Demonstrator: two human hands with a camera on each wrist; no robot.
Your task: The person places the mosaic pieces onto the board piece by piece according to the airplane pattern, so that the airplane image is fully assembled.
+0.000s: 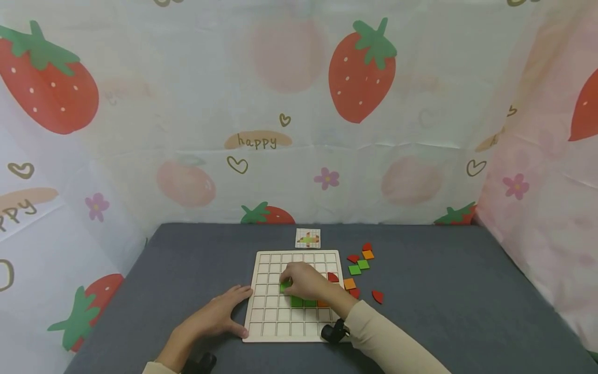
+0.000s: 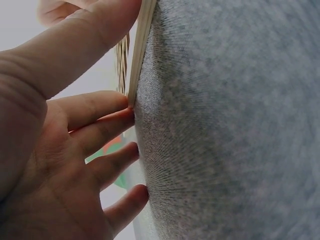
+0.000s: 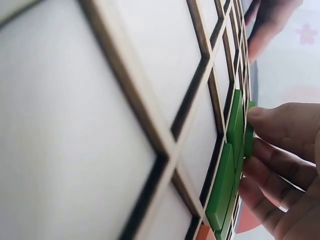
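My right hand (image 1: 306, 280) is over the wooden grid board (image 1: 267, 316), pinching a green square tile (image 1: 283, 287) between thumb and fingers. In the right wrist view that pinched tile (image 3: 249, 135) stands at the cells just beyond other green tiles (image 3: 220, 192) seated in the grid. A green tile (image 1: 296, 302), another green one and an orange tile (image 1: 322, 303) lie in a row below my right hand, which partly covers the board. My left hand (image 1: 217, 311) rests at the board's left edge, fingers extended, with thumb and fingertips touching the rim (image 2: 137, 65).
Right of the board lie loose green tiles (image 1: 355, 269), orange tiles (image 1: 368, 254) and red rounded pieces (image 1: 378, 296). A red piece (image 1: 333, 277) sits on the board's right side. Behind the board lies a small pattern card (image 1: 308, 238). A grey cloth (image 1: 444, 291) covers the table; printed curtains surround it.
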